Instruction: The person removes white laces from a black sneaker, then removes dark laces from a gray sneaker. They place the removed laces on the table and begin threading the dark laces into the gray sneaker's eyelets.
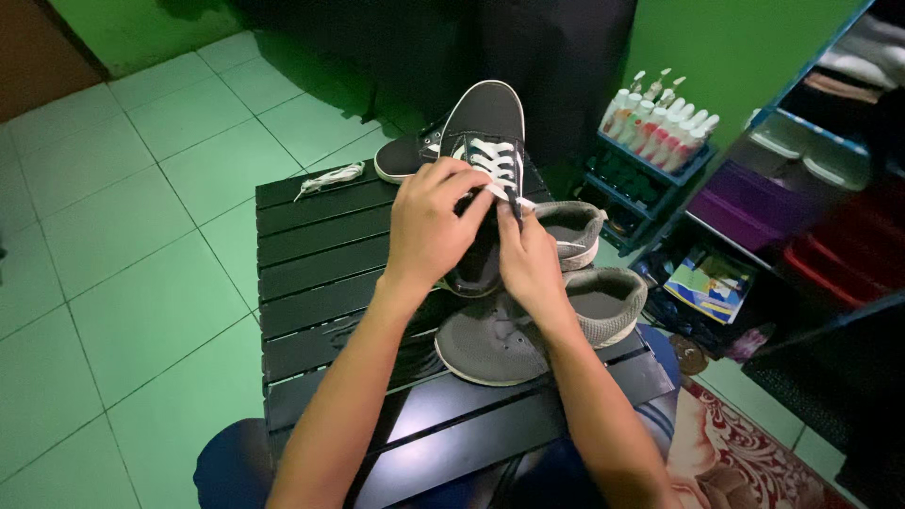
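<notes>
the left hand [429, 226] rests over the near opening of a black sneaker [485, 132], fingers curled and closed around the upper edge of the shoe and the end of its white lace [497, 160]. the right hand [530, 264] sits just beside it on the right, fingers bent and pinching the lace at the lowest eyelets; the exact fingertip contact is hidden behind the left hand. the black sneaker is tilted up, toe pointing away from the person, sole rim white, with the lace threaded crosswise up the front. it is held above a black slatted table [311, 273], in the middle of the tabletop. a second black sneaker [407, 155] lies flat on the far edge of the table, partly behind the held one. a loose white lace [330, 177] lies coiled on the far left corner of the table, apart from both shoes. two grey mesh shoes [528, 325] lie on the right part of the table, one touching the underside of the right wrist, the other behind it. to the right, on the green tiled floor [123, 217], stands a blue crate of white bottles [660, 118], and beyond it a shelf rack [811, 179] with coloured bins.
</notes>
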